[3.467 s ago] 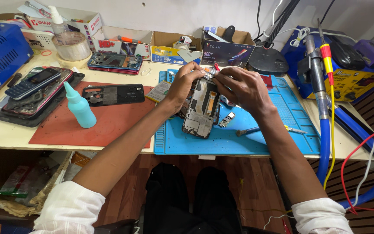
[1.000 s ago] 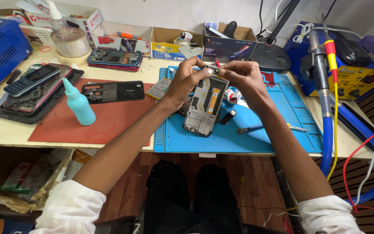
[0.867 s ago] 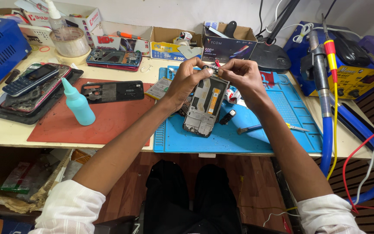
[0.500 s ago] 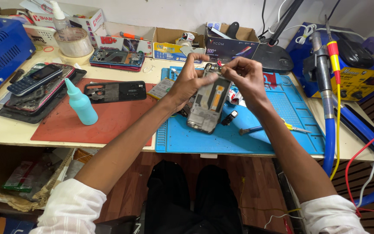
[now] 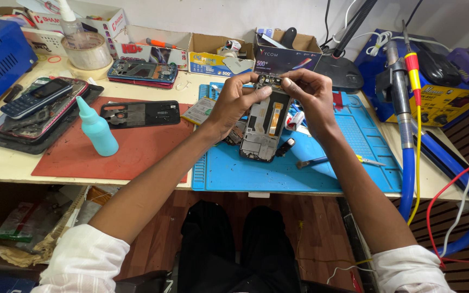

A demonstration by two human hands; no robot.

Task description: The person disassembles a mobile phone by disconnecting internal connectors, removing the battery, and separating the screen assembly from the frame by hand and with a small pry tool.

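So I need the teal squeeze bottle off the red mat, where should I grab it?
Take the teal squeeze bottle around its wide lower body, coming from the front edge of the red mat. It stands upright, its nozzle is thin, and phones lie behind it.

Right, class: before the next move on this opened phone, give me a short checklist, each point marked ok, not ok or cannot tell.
1. Opened phone frame gripped by both hands: ok; left hand and right hand pinch its top end.
2. Frame over the blue mat: ok.
3. Small part at the top seated: cannot tell; fingers hide it.
4. Tweezers within reach: ok; on the mat beside the right forearm.
5. Teal bottle upright, away from the work: ok.
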